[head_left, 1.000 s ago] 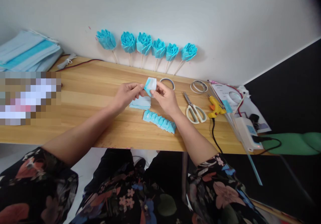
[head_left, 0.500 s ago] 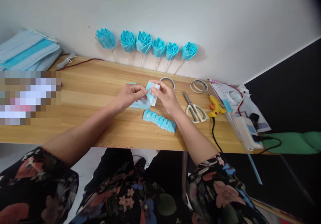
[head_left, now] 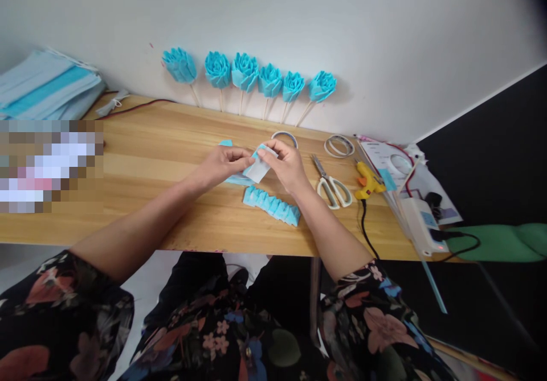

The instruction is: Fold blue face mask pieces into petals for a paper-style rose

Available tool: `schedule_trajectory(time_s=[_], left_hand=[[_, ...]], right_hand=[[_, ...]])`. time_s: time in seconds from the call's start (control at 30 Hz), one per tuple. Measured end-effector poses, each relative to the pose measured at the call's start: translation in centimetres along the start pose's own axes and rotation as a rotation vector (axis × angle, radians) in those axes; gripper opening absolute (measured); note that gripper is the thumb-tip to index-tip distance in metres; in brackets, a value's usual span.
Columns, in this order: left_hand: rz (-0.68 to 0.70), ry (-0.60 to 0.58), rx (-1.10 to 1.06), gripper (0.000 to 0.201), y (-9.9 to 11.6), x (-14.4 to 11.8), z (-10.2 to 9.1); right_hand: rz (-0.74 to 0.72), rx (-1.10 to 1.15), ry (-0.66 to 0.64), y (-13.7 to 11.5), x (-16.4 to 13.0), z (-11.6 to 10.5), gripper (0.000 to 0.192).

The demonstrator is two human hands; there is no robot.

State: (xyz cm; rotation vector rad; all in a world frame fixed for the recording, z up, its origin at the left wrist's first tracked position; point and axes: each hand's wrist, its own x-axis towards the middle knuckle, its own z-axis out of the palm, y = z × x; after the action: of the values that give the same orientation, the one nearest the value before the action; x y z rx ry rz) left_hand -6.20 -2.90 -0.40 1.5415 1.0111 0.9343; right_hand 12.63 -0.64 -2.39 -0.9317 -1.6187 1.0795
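A: Clock centre on the held piece (head_left: 258, 171), 12 toward the wall (head_left: 273, 16). Nearest first?

B: Flowered shirt (head_left: 217, 335) at 6 o'clock. Then, close to the near edge of the wooden surface (head_left: 141, 153), a white power strip (head_left: 421, 227) between 3 and 4, red light showing.

A: Further in?

B: Just past 5, a row of folded blue pieces (head_left: 271, 205), lying overlapped, near the hands. At 3, scissors (head_left: 325, 180) with white handles, tips toward 11. Farther out at 3, a yellow glue gun (head_left: 367, 181).

A: And the hands?

B: Left hand (head_left: 223, 163) toward 9, thumb and fingers pinched on the left edge of the held piece. Right hand (head_left: 288, 166) toward 3, clamped on the upper right part. Held piece white and blue, tilted, above the surface and between both hands. Beneath, at 8, flat blue pieces (head_left: 236, 179), partly hidden.

A: Beyond that?

B: A thin ring (head_left: 296, 142) near 2, just past the right hand. Between 9 and 10, well apart, a pile of masks (head_left: 47, 87). Farthest, six blue flowers (head_left: 245, 73) on sticks, leaning on the wall from between 10 and 11 round to between 1 and 2.
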Motion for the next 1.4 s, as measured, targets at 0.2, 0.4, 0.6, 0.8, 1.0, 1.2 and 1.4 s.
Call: schedule_trajectory(time_s=[0.2,0.4,0.6,0.8,1.0,1.2,1.4], left_hand=[[-0.031,0.063,-0.030,0.022,-0.4,0.2,-0.1],[-0.057,0.102,-0.165,0.022,-1.2,0.4,-0.4],[-0.056,0.045,-0.279,0.031,-1.6,0.6,-0.3],[-0.044,0.108,-0.176,0.030,-1.0,0.3,-0.3],[-0.018,0.151,-0.156,0.029,-0.5,0.2,0.0],[0.007,0.157,-0.092,0.036,-0.5,0.2,-0.1],[0.034,0.133,-0.025,0.037,-0.6,0.2,-0.2]], right_hand=[[-0.063,-0.114,-0.011,-0.1,-0.2,-0.1,0.022],[-0.153,-0.244,-0.019,-0.6,-0.3,-0.1,0.015],[-0.117,-0.234,-0.027,-0.6,-0.2,-0.2,0.020],[-0.097,-0.229,-0.067,-0.5,-0.3,-0.3,0.017],[-0.002,-0.026,-0.090,-0.4,-0.2,-0.7,0.045],[0.093,-0.015,-0.048,-0.1,0.1,-0.2,0.044],[0.052,-0.041,-0.041,0.0,0.1,-0.2,0.027]])
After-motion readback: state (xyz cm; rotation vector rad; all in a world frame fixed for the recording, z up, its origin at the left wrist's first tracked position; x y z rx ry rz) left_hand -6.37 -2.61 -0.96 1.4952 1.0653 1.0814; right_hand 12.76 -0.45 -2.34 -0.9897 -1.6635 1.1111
